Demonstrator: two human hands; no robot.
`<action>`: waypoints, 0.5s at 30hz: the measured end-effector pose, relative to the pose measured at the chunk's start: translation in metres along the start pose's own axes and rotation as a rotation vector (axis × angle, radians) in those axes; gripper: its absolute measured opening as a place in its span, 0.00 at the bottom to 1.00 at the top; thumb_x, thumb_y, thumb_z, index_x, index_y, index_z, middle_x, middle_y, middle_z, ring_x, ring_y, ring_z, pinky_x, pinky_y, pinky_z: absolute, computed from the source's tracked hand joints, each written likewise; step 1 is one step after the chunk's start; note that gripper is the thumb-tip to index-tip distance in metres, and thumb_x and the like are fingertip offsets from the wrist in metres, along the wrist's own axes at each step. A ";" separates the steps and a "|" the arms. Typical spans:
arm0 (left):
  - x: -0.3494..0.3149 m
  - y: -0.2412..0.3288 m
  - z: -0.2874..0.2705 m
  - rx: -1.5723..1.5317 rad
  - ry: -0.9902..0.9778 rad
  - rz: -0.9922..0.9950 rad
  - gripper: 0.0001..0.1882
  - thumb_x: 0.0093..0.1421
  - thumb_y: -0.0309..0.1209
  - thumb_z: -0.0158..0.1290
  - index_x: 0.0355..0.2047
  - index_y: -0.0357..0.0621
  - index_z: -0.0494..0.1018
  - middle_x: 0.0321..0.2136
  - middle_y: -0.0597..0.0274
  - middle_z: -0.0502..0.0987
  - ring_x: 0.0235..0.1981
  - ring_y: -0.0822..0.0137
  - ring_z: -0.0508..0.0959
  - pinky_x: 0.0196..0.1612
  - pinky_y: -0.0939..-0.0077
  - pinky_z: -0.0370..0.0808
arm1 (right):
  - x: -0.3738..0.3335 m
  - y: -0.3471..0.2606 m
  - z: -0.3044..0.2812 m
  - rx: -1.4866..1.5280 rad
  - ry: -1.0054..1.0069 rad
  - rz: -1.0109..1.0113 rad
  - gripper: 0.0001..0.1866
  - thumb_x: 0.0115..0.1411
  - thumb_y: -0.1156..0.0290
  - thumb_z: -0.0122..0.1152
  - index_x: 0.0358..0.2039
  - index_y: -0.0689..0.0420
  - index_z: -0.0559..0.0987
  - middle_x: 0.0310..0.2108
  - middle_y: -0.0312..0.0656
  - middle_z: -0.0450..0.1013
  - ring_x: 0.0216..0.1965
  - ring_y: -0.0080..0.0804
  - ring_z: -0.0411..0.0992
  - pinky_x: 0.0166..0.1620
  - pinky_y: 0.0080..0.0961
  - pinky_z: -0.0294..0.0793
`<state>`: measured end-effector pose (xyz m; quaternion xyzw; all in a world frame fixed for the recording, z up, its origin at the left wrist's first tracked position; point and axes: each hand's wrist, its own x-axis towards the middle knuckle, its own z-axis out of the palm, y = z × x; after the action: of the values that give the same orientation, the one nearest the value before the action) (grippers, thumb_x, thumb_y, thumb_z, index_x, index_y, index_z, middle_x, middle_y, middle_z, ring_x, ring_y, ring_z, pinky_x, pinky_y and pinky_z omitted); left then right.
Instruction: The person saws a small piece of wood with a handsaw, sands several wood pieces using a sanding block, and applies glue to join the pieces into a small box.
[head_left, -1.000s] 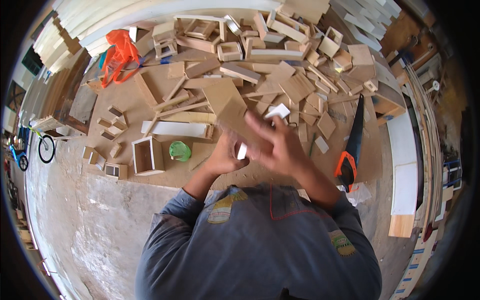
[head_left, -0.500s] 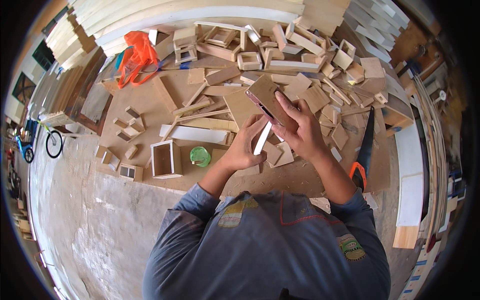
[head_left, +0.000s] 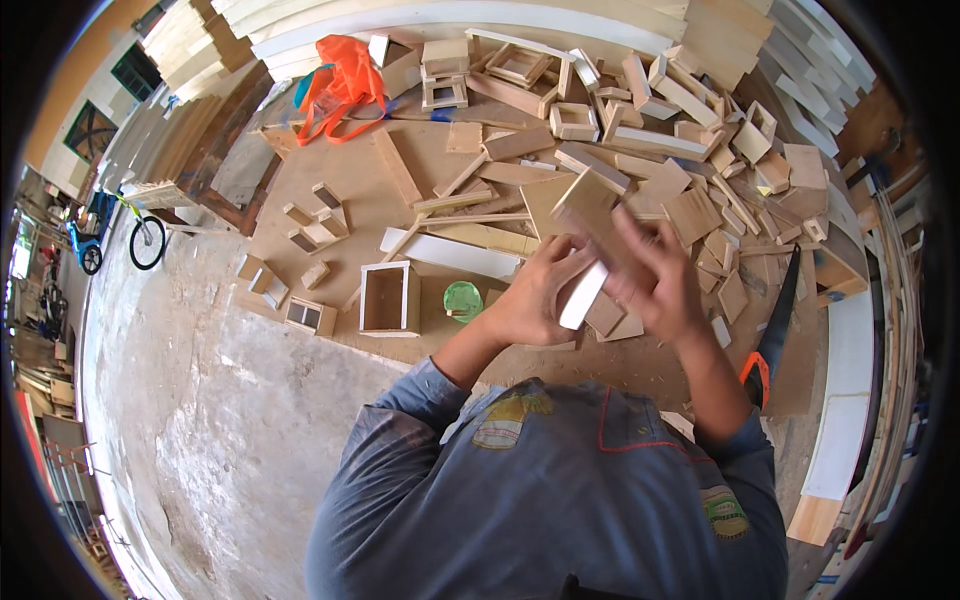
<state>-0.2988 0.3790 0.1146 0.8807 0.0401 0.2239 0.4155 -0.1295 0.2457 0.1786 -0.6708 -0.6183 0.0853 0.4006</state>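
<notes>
My left hand (head_left: pixel 540 290) is closed around a small wooden piece with a white face (head_left: pixel 584 296), held above the worktable. A flat, light-brown wooden block (head_left: pixel 588 203) slants up between my two hands. Its lower part is smeared by motion, so I cannot tell whether it is joined to the white-faced piece. My right hand (head_left: pixel 665 285) is beside both on the right, its fingers blurred and partly over the wood. Whether it grips the block is unclear. Just left of my left hand stand a green cup (head_left: pixel 463 301) and an open wooden box with white edges (head_left: pixel 388 300).
Offcuts and small wooden frames (head_left: pixel 575 122) are heaped at the back and right of the worktable (head_left: pixel 340 165). A handsaw with an orange handle (head_left: pixel 757 378) lies by my right forearm. An orange bag (head_left: pixel 350 75) is at the back left. Small wooden assemblies (head_left: pixel 320 220) sit at the left.
The view has swung left, so the table appears farther right. My right hand held the block with its fingers along it; now that hand is blurred. More of the white face shows.
</notes>
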 end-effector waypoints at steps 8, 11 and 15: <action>-0.002 -0.006 0.001 -0.125 0.068 -0.005 0.47 0.31 0.29 0.61 0.59 0.37 0.65 0.52 0.42 0.68 0.55 0.41 0.65 0.61 0.58 0.63 | 0.005 0.004 0.009 -0.042 0.046 -0.043 0.37 0.50 0.54 0.69 0.60 0.51 0.72 0.40 0.50 0.69 0.38 0.48 0.74 0.41 0.36 0.77; 0.000 -0.020 -0.001 -0.194 0.055 -0.006 0.46 0.36 0.34 0.63 0.60 0.37 0.64 0.58 0.48 0.66 0.61 0.48 0.63 0.65 0.58 0.57 | 0.002 -0.022 0.019 -0.073 -0.013 -0.202 0.36 0.51 0.55 0.69 0.60 0.48 0.72 0.44 0.52 0.70 0.41 0.49 0.74 0.44 0.36 0.77; -0.011 -0.017 0.004 -0.427 0.080 -0.093 0.53 0.37 0.37 0.64 0.66 0.39 0.57 0.60 0.49 0.65 0.61 0.52 0.65 0.64 0.60 0.60 | 0.006 -0.004 0.011 -0.076 -0.096 -0.096 0.37 0.51 0.55 0.69 0.62 0.51 0.71 0.45 0.51 0.69 0.44 0.47 0.74 0.48 0.36 0.75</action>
<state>-0.3052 0.3847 0.0954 0.7603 0.0487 0.2429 0.6005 -0.1377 0.2556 0.1758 -0.6504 -0.6709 0.0744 0.3484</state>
